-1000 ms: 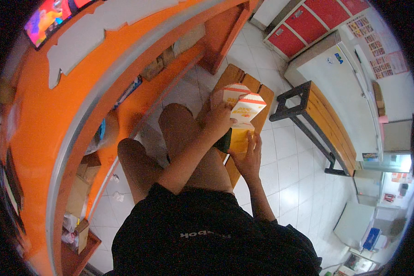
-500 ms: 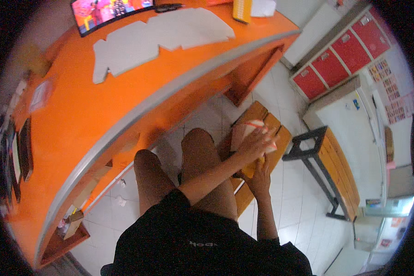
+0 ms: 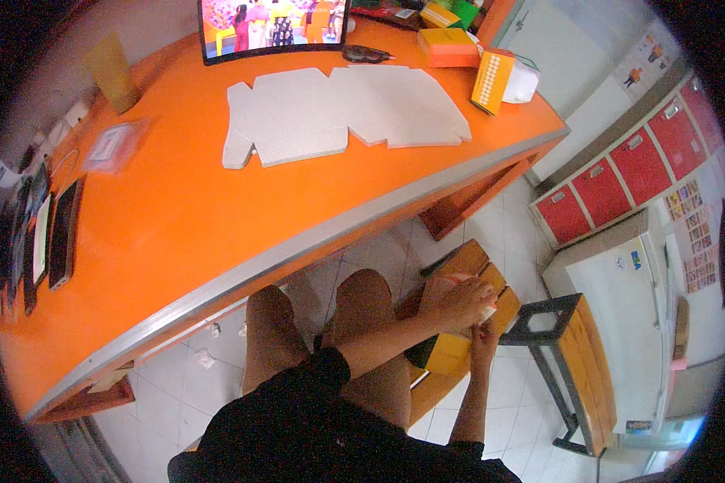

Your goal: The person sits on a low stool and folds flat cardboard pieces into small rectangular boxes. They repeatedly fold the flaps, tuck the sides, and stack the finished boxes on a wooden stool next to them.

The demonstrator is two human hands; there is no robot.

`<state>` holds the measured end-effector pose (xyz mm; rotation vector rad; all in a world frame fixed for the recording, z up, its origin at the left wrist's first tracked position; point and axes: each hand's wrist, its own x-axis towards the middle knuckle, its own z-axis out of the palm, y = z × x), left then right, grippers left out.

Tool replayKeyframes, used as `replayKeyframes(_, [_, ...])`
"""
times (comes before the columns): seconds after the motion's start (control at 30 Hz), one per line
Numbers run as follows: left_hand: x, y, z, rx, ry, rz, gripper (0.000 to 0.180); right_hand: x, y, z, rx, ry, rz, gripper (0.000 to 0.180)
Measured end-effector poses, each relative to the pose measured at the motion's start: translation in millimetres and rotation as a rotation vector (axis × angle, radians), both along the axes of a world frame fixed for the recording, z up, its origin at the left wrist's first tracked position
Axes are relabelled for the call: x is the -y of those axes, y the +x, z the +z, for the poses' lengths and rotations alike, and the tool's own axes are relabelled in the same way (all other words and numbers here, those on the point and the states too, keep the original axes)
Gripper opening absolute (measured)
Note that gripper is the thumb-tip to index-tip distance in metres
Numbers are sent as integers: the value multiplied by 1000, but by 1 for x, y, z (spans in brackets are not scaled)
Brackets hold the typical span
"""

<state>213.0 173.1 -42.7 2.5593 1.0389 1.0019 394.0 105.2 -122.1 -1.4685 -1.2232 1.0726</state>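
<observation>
To the right of my knees, my left hand (image 3: 459, 304) reaches across and has its fingers curled over a white-and-red packet (image 3: 489, 309). Most of the packet is hidden under that hand, so its exact kind does not show. My right hand (image 3: 483, 342) is just below, with its fingers pinched at the packet's near end. A yellow box (image 3: 448, 354) sits on the slatted wooden bench (image 3: 503, 318), close to my right hand.
In front, flat cut cardboard (image 3: 290, 121) lies on an orange desk (image 3: 193, 217) beside a lit screen (image 3: 274, 24). A yellow-and-white box (image 3: 492, 82) and an orange box (image 3: 447, 48) stand at the far right. Another bench (image 3: 584, 370) and a white fridge (image 3: 612, 278) are to the right.
The view has tipped up, showing more of the desk and its boxes. My right hand has moved off the yellow box, up to the packet's end. My left hand stays on the packet.
</observation>
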Motion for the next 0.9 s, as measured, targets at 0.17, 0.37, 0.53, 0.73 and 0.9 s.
replayKeyframes(0.17, [2, 22, -66, 810, -263, -156, 53, -20, -1, 5, 137, 27, 105, 21])
replayKeyframes(0.37, [72, 17, -70, 225, -182, 185, 50, -39, 17, 5, 634, 90, -2, 11])
replayKeyframes(0.53, [66, 0, -80, 242, -240, 203, 40, -140, -82, 160, 805, 678, -1, 18])
replayKeyframes(0.73, [64, 6, -83, 249, -208, 159, 39, -219, -235, 335, 729, 1079, -101, 61])
replayKeyframes(0.9, [67, 18, -84, 261, -218, 126, 40, -297, -230, 328, 492, 750, -38, 72])
